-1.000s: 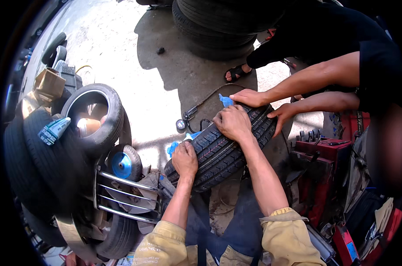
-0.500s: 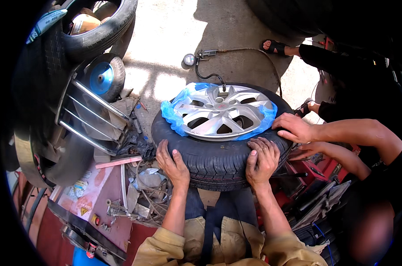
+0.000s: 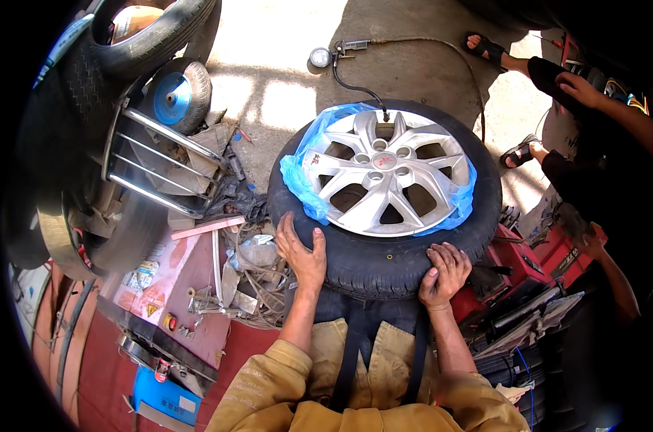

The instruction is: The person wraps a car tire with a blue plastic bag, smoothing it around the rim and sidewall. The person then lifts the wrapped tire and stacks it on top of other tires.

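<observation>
A car wheel lies face up in front of me, with a black tyre [image 3: 370,270] around a silver spoked rim [image 3: 384,162]. Crumpled blue plastic film [image 3: 301,187] sticks out between rim and tyre. An air hose chuck [image 3: 385,115] sits at the rim's far edge. Against the tyre's near left side rests my left hand [image 3: 301,252], its fingers stretched and thumb apart. At the near right, my right hand [image 3: 445,275] has bent fingers gripping the tyre's edge. The wheel's underside is hidden.
A round pressure gauge [image 3: 320,57] with its hose lies beyond the wheel. On the left are a small blue-hubbed wheel [image 3: 172,99], a metal rack [image 3: 161,162] and stacked tyres [image 3: 150,43]. At right, a co-worker in dark clothes has one hand [image 3: 580,91] near a knee; red equipment [image 3: 514,263] stands nearby.
The co-worker's hands have left the tyre and moved away to the right. The wheel's face shows more fully and less near tread shows. My hands stay on the tyre.
</observation>
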Demonstrator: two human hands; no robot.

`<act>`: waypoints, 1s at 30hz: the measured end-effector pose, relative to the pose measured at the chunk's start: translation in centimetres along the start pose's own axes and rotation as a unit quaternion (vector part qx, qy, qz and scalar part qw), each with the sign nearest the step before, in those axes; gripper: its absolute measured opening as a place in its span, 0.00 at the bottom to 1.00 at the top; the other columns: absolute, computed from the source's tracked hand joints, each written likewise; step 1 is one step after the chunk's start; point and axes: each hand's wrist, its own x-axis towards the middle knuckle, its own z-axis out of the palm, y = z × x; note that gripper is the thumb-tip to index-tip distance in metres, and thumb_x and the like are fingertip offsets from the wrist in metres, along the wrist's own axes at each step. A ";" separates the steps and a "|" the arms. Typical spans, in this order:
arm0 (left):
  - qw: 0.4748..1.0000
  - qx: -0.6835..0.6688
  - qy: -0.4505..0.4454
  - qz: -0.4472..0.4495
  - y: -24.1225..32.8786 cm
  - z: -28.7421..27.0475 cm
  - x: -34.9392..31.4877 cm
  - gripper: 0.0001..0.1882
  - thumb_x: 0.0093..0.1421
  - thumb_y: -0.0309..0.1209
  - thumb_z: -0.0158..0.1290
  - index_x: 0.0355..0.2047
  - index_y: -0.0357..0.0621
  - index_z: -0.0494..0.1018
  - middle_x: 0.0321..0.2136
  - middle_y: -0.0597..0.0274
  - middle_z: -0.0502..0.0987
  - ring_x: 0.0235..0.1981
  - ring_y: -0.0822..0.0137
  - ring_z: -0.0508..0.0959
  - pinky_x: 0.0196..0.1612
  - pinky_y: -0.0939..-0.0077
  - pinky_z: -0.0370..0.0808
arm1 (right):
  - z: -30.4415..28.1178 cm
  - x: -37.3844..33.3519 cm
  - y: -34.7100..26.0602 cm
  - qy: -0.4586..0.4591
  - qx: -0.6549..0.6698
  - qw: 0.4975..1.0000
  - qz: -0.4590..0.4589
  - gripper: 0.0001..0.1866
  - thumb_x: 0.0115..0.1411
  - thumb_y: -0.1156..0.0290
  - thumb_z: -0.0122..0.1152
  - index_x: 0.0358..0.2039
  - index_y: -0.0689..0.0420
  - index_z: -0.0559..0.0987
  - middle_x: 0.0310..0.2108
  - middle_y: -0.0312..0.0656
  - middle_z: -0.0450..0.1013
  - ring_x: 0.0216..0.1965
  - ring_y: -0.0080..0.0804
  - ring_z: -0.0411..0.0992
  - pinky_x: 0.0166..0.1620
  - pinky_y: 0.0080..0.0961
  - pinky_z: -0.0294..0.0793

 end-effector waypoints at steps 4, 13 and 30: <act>0.998 0.059 -0.039 -0.004 0.1 1.2 3.1 0.42 0.58 0.53 0.59 0.66 0.45 0.60 0.65 0.48 0.60 0.67 0.48 0.56 0.66 0.42 0.49 | 0.3 -0.3 0.4 -0.005 -0.005 1.000 -0.006 0.16 0.61 0.64 0.47 0.38 0.56 0.82 0.42 0.40 0.79 0.50 0.40 0.74 0.59 0.41 0.60; 0.980 0.147 -0.131 -0.002 -0.4 1.3 3.2 0.26 0.60 0.45 0.58 0.56 0.50 0.73 0.60 0.60 0.70 0.64 0.57 0.64 0.66 0.43 0.50 | 0.5 -1.1 -0.8 -0.020 -0.025 0.999 0.000 0.15 0.59 0.64 0.48 0.39 0.53 0.81 0.42 0.37 0.78 0.51 0.38 0.73 0.59 0.42 0.58; 0.992 0.119 -0.041 0.021 -3.8 3.3 -1.0 0.24 0.57 0.38 0.57 0.53 0.46 0.73 0.56 0.56 0.71 0.61 0.54 0.66 0.64 0.46 0.54 | 2.3 -7.2 0.2 -0.032 -0.057 0.998 0.008 0.18 0.61 0.62 0.47 0.44 0.54 0.81 0.46 0.39 0.77 0.53 0.39 0.71 0.59 0.43 0.57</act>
